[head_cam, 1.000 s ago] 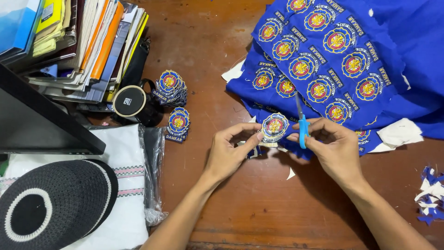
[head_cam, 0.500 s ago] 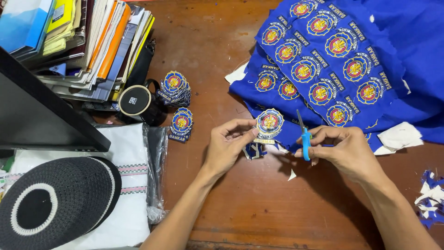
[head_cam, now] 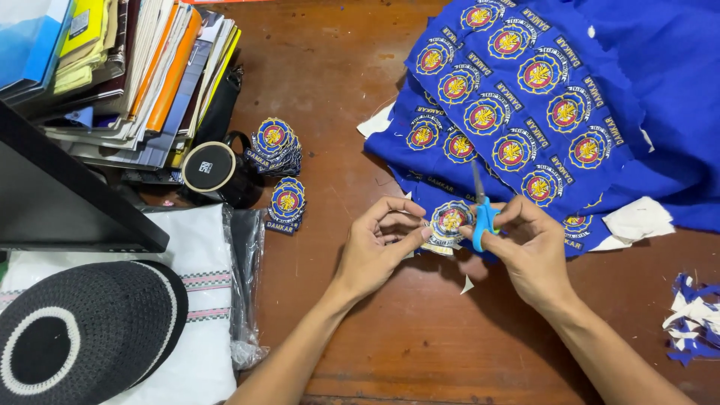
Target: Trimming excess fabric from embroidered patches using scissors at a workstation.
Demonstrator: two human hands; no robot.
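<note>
While the left hand [head_cam: 375,244] pinches one round patch [head_cam: 448,220] at centre frame, the right hand [head_cam: 525,244] grips one pair of blue-handled scissors [head_cam: 482,210]; two stacks of cut patches [head_cam: 279,169] lie left of centre.

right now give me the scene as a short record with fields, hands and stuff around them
left hand: pinches round blue embroidered patch
right hand: holds small blue-handled scissors, blades up
behind: blue cloth sheet of uncut patches
left side: two stacks of cut patches, black mug, black knitted cap
right edge: cloth scraps
surface: brown wooden table
</note>
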